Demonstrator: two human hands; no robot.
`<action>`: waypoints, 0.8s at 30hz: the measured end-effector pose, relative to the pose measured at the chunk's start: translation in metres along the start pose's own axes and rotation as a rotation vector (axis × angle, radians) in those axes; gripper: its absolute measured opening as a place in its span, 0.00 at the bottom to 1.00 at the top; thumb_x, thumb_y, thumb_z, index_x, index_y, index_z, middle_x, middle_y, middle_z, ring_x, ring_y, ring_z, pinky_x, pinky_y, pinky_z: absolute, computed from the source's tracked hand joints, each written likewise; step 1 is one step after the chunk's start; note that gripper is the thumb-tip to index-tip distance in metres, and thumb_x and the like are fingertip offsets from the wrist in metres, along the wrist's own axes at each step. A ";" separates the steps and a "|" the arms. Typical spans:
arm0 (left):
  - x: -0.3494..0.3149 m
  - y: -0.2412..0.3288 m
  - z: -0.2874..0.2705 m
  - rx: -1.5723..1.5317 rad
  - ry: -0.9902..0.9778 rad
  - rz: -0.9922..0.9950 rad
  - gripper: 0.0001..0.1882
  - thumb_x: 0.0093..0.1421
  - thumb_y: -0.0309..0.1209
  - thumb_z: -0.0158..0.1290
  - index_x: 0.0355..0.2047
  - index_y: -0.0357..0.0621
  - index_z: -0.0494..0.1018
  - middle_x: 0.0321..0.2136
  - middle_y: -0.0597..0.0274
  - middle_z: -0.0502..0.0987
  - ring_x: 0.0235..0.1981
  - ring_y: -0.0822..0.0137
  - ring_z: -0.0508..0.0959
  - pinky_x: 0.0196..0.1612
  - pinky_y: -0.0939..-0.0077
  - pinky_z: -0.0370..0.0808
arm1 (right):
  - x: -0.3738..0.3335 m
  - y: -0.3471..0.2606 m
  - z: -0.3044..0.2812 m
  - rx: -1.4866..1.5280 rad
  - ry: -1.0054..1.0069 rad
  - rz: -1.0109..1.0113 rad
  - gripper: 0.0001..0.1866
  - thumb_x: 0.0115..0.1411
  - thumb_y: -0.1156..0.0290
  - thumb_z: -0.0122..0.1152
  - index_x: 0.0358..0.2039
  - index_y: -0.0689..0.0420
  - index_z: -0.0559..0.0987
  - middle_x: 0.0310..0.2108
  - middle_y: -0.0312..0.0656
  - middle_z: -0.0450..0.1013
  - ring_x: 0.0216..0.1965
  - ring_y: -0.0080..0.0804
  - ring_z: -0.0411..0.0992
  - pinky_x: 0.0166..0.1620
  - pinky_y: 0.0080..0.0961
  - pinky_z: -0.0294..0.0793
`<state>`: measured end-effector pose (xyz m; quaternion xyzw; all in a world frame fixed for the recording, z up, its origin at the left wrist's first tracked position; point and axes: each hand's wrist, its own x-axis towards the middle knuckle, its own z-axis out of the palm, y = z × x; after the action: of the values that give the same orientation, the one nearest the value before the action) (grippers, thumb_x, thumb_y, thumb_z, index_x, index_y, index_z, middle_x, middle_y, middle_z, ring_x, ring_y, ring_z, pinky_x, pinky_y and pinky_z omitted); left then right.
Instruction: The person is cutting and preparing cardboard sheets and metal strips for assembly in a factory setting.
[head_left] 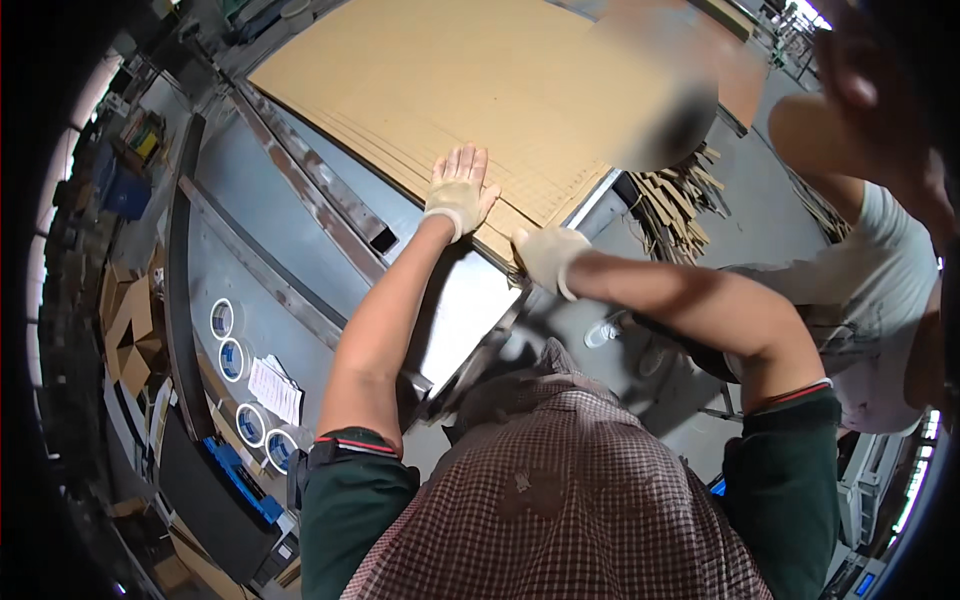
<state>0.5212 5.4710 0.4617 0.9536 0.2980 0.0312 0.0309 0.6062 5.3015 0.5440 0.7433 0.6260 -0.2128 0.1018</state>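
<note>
A large tan board (440,80), possibly cardboard or fibreboard, lies across a metal table, with thin parallel lines along its near left edge. My left hand (460,192), in a pale glove with bare fingertips, presses flat on the board near its front corner, fingers stretched out. At that corner my right hand (552,258), also in a pale glove, is curled against the board's edge. Its fingers are bent, and what they hold is largely hidden. A narrow strip (494,240) runs along the near edge between my two hands.
Long steel bars (300,180) lie across the grey metal table (240,235). Rolls of tape (232,360) and some papers (275,388) rest at left. A heap of cut strips (678,205) sits beyond the board's right side. Another person (870,290) stands close at right.
</note>
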 end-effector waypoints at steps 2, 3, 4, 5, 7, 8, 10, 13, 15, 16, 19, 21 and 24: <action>0.003 -0.001 0.004 -0.001 0.016 -0.013 0.36 0.64 0.52 0.34 0.67 0.44 0.46 0.67 0.53 0.45 0.69 0.54 0.44 0.67 0.57 0.39 | 0.004 0.005 0.005 0.086 0.119 0.008 0.12 0.54 0.71 0.54 0.33 0.63 0.81 0.38 0.54 0.77 0.43 0.47 0.75 0.43 0.37 0.75; 0.007 0.001 0.006 0.011 0.020 -0.008 0.37 0.64 0.52 0.34 0.67 0.44 0.46 0.67 0.53 0.45 0.69 0.54 0.44 0.68 0.57 0.39 | 0.005 0.007 -0.008 0.053 0.005 -0.036 0.13 0.55 0.69 0.53 0.37 0.62 0.79 0.39 0.54 0.76 0.43 0.48 0.75 0.43 0.39 0.74; 0.004 0.003 0.004 0.024 0.012 -0.002 0.37 0.64 0.52 0.34 0.67 0.44 0.46 0.67 0.53 0.45 0.69 0.54 0.44 0.68 0.57 0.39 | 0.008 0.003 -0.020 0.030 -0.117 -0.081 0.15 0.56 0.67 0.53 0.41 0.60 0.77 0.40 0.54 0.76 0.42 0.49 0.76 0.43 0.41 0.74; 0.007 0.004 0.000 0.040 -0.007 -0.018 0.37 0.64 0.53 0.34 0.67 0.45 0.45 0.68 0.53 0.45 0.69 0.54 0.44 0.68 0.57 0.39 | 0.020 -0.005 -0.033 -0.096 -0.223 -0.062 0.15 0.52 0.63 0.59 0.38 0.57 0.81 0.39 0.50 0.77 0.42 0.47 0.76 0.43 0.39 0.75; 0.005 -0.003 0.003 0.040 0.008 -0.023 0.36 0.64 0.53 0.33 0.67 0.46 0.46 0.68 0.54 0.45 0.69 0.54 0.44 0.68 0.57 0.39 | 0.041 -0.025 -0.036 -0.217 -0.248 -0.115 0.17 0.46 0.59 0.65 0.34 0.55 0.83 0.34 0.47 0.78 0.37 0.41 0.77 0.39 0.35 0.76; 0.004 -0.003 0.005 0.040 0.042 -0.013 0.36 0.64 0.53 0.33 0.67 0.46 0.46 0.68 0.54 0.45 0.69 0.54 0.44 0.68 0.56 0.39 | 0.043 -0.031 -0.037 -0.265 -0.246 -0.134 0.18 0.44 0.58 0.66 0.34 0.55 0.83 0.32 0.47 0.79 0.35 0.39 0.78 0.38 0.34 0.76; -0.001 0.003 0.006 0.010 0.024 -0.041 0.36 0.64 0.53 0.32 0.67 0.47 0.47 0.68 0.55 0.46 0.68 0.54 0.45 0.68 0.57 0.39 | 0.049 -0.032 -0.037 -0.302 -0.321 -0.200 0.17 0.45 0.58 0.65 0.32 0.56 0.83 0.30 0.47 0.78 0.32 0.39 0.77 0.37 0.35 0.76; 0.003 0.005 0.005 0.044 0.048 0.001 0.36 0.64 0.54 0.33 0.67 0.48 0.47 0.67 0.54 0.46 0.68 0.55 0.46 0.67 0.56 0.41 | 0.078 -0.004 -0.013 -0.206 -0.692 0.016 0.16 0.53 0.60 0.57 0.38 0.56 0.80 0.26 0.47 0.75 0.25 0.41 0.74 0.26 0.41 0.74; -0.010 -0.005 0.009 0.030 0.041 -0.039 0.36 0.64 0.54 0.33 0.67 0.48 0.47 0.67 0.55 0.46 0.68 0.56 0.46 0.67 0.56 0.41 | 0.057 -0.014 -0.026 0.012 -0.674 0.243 0.15 0.59 0.63 0.50 0.42 0.57 0.76 0.27 0.46 0.74 0.23 0.41 0.73 0.22 0.40 0.73; -0.012 -0.005 0.004 0.034 0.044 -0.035 0.35 0.64 0.54 0.33 0.67 0.49 0.47 0.67 0.55 0.46 0.68 0.56 0.46 0.67 0.56 0.41 | 0.042 -0.016 -0.037 0.076 -0.664 0.219 0.15 0.61 0.64 0.47 0.43 0.59 0.75 0.28 0.46 0.73 0.23 0.41 0.73 0.21 0.41 0.73; -0.004 0.008 -0.005 0.000 0.071 -0.016 0.35 0.65 0.53 0.32 0.67 0.49 0.47 0.68 0.56 0.46 0.68 0.57 0.45 0.68 0.58 0.40 | 0.031 0.005 0.001 -0.108 -0.419 0.042 0.16 0.64 0.65 0.44 0.44 0.61 0.74 0.33 0.53 0.75 0.26 0.43 0.75 0.25 0.41 0.74; -0.003 0.008 -0.005 0.019 0.026 -0.013 0.35 0.65 0.54 0.31 0.67 0.49 0.47 0.68 0.58 0.45 0.69 0.58 0.44 0.68 0.59 0.40 | 0.022 0.008 0.006 -0.006 -0.319 0.024 0.14 0.63 0.66 0.46 0.41 0.62 0.74 0.36 0.60 0.75 0.35 0.46 0.76 0.37 0.36 0.75; -0.012 -0.004 0.005 0.032 0.023 -0.024 0.36 0.64 0.55 0.31 0.67 0.49 0.46 0.68 0.58 0.45 0.69 0.58 0.44 0.68 0.59 0.39 | 0.013 0.010 0.003 -0.240 -0.466 -0.165 0.15 0.64 0.67 0.44 0.43 0.65 0.72 0.33 0.57 0.75 0.38 0.50 0.75 0.42 0.40 0.73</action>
<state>0.5092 5.4674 0.4562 0.9498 0.3104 0.0370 0.0124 0.6166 5.3098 0.5348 0.6034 0.6650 -0.3100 0.3125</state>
